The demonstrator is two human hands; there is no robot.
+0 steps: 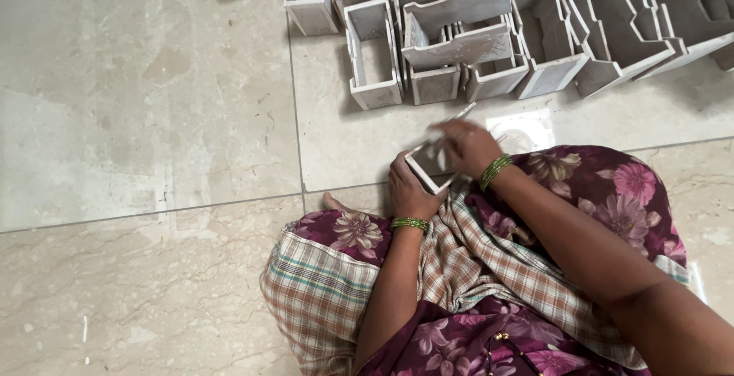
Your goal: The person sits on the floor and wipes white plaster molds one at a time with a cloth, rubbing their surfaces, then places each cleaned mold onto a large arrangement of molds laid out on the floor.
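Small grey-white rectangular piece [430,163], flat panel with a raised pale rim, tilted, held above the checked cloth on the lap; thin pale strip [461,111] slants up from it, blurred, near the open boxes

Green bangles [495,171] ring both wrists, above a maroon floral garment [612,185] and checked cloth [474,253].

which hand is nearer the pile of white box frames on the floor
Right. The right hand sits just below the pile of white box frames; the left hand is lower, toward the lap.
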